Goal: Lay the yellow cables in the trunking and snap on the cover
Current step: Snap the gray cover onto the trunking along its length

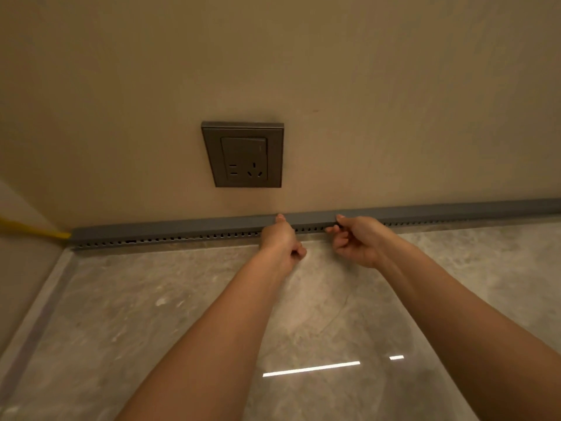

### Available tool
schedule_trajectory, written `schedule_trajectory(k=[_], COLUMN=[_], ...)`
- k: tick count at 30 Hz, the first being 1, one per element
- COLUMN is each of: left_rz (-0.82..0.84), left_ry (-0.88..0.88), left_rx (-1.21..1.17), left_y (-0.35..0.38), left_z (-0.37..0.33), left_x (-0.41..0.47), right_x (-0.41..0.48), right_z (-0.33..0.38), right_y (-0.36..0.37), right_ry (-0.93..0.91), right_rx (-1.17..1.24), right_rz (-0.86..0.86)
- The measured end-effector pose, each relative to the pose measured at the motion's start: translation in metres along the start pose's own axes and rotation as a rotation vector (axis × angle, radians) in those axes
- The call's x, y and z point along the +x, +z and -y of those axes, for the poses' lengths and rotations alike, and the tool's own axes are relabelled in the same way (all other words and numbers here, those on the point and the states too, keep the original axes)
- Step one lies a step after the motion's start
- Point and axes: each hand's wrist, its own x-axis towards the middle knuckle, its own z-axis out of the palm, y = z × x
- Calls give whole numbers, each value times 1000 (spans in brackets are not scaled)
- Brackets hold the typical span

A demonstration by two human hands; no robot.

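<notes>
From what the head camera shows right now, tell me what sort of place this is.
Probably a finished indoor room, at the foot of a wall. A grey wall socket sits on the painted wall, polished marble-look floor tiles meet it, and both hands work on grey slotted trunking along the base.

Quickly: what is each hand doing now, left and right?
Left hand: curled, fingertips pressing on the cover; holds nothing.
Right hand: fingers pinching the cover's front edge.
</notes>
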Motion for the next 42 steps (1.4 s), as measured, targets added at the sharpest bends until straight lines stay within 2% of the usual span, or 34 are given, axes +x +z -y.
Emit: schedule_trajectory(k=[4,9,13,19,23,27,32,42], left_rz=[-84,-84,-157,-268,-243,-202,-90,-59], left_ry=[83,124,88,155,156,152,66,88], left_rx=[53,135,95,81,46,1,-5,26], left_y=[3,20,40,48,48,50,40,38], left_z=[12,18,23,27,26,27,23,21], left_x=[7,8,9,15,15,10,7,1], right_x=[2,7,9,10,11,15,16,14], right_z=[6,5,4,-2,-5,13,31,50], right_y=[1,5,0,-8,-29,-62,-92,-83], right_ry=[51,42,53,-3,-40,-24,-26,55], right_rx=[38,25,32,-49,-190,-85,-54,-34], right_rz=[45,60,89,150,175,151,105,65])
